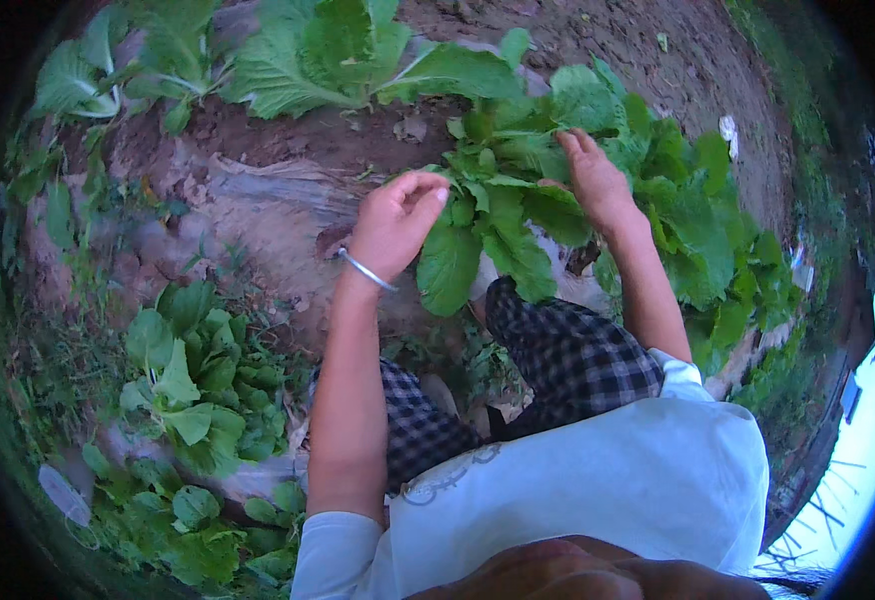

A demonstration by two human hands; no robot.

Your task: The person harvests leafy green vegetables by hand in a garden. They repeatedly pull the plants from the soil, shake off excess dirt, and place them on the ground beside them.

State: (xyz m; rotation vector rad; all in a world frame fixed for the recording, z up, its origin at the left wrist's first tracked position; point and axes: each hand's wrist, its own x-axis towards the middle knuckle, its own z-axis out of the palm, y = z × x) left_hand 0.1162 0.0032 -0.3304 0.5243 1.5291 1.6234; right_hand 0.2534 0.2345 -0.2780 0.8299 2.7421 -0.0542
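My left hand [401, 221], with a silver bangle [367, 270] at the wrist, is at the left edge of a leafy green plant [509, 172]. Its thumb and forefinger are bent close together beside a small leaf; whether they pinch it is unclear. Among the leaves on the plant's right side is my right hand [595, 176]. Its fingers point forward and the thumb sits apart from them, partly behind foliage, so any grip is hidden. Broad leaves [449, 266] hang from the plant toward my checked trousers [572, 352].
More leafy plants [317, 60] grow in a row ahead, and others [692, 217] continue to the right. At left, a heap of leafy greens [205, 375] lies near my leg. Bare soil with a strip of plastic film [280, 187] runs between. A white face mask [64, 495] lies far left.
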